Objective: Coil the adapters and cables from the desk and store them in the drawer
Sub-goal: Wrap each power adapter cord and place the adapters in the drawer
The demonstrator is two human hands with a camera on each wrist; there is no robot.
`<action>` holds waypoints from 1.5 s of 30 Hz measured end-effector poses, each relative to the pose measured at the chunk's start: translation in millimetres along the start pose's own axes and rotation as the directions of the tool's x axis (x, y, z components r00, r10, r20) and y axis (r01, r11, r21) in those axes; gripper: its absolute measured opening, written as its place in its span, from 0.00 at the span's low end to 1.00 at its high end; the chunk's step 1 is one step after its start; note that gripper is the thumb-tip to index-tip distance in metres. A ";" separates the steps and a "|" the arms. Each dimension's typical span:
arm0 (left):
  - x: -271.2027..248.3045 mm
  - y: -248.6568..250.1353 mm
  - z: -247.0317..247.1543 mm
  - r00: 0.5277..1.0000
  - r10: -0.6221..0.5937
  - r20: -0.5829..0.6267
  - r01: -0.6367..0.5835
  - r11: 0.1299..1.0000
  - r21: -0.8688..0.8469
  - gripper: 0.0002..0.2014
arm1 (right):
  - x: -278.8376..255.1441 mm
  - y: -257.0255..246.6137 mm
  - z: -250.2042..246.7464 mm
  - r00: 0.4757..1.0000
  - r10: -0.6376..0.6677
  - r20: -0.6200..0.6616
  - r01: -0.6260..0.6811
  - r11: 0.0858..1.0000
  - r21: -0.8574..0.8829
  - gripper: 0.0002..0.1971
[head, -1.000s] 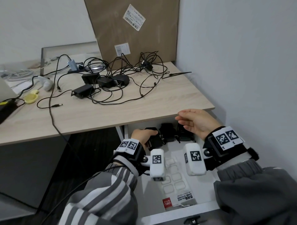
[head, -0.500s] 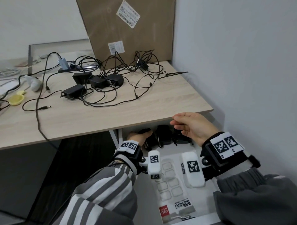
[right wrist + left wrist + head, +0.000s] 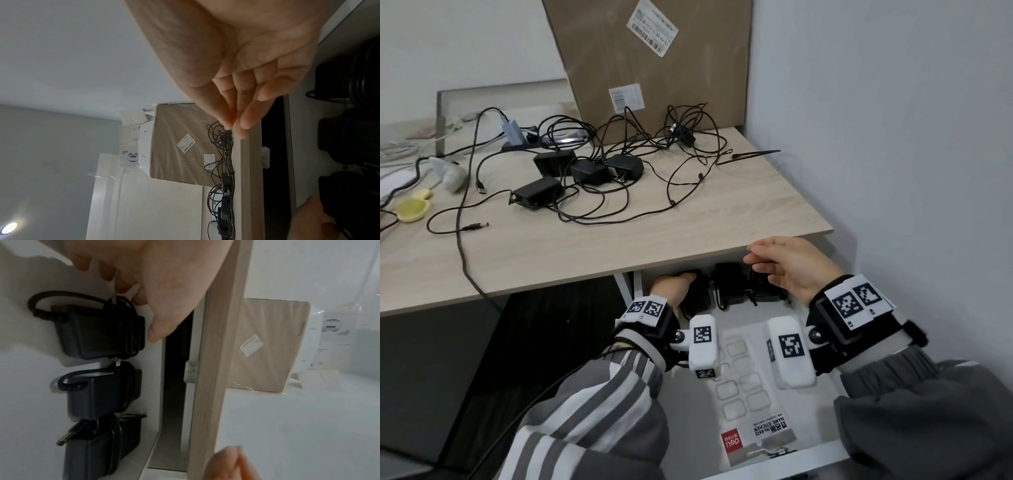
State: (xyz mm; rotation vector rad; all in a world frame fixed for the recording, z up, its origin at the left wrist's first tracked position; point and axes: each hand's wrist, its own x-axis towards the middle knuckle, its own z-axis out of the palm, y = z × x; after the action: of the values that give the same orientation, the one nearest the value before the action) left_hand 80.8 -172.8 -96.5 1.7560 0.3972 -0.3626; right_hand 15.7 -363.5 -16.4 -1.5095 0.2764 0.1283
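Three coiled adapters (image 3: 98,331) sit in the drawer (image 3: 774,455); left hand (image 3: 671,287) apparently pinches one, right hand (image 3: 791,267) hovers, fingers together.

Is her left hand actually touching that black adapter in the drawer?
Touching: the left wrist view shows the left hand with fingertips against the coiled adapter.

adapters in drawer (image 3: 98,331): 3 | adapters on desk (image 3: 589,169): 4 | cardboard box (image 3: 654,65): 1
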 end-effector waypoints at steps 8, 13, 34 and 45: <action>-62.6 32.1 -20.2 0.992 0.004 0.125 -0.021 0.991 0.131 0.13 | -1.6 -1.1 3.6 1.000 0.007 -0.010 -0.007 1.000 -0.027 0.03; -82.0 45.9 -29.5 0.964 0.058 0.260 -0.090 0.990 0.111 0.05 | -4.3 -2.1 6.7 1.000 0.003 0.000 -0.003 0.999 -0.048 0.03; -27.9 166.7 -86.8 0.946 0.312 0.086 -0.306 0.949 -0.081 0.07 | 78.1 -134.1 38.8 0.998 -0.041 0.045 0.051 0.962 -0.267 0.03; 66.0 189.3 -158.3 0.933 0.356 -0.051 -0.322 0.891 0.319 0.18 | 191.2 -185.1 180.5 0.963 0.000 0.269 0.235 0.490 -0.840 0.16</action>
State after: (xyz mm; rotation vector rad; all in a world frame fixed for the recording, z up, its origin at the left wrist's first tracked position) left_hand 229.8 -52.2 72.3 2.1127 0.1039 -0.0771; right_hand 264.7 -212.2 119.5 -2.5181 -0.1419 0.3815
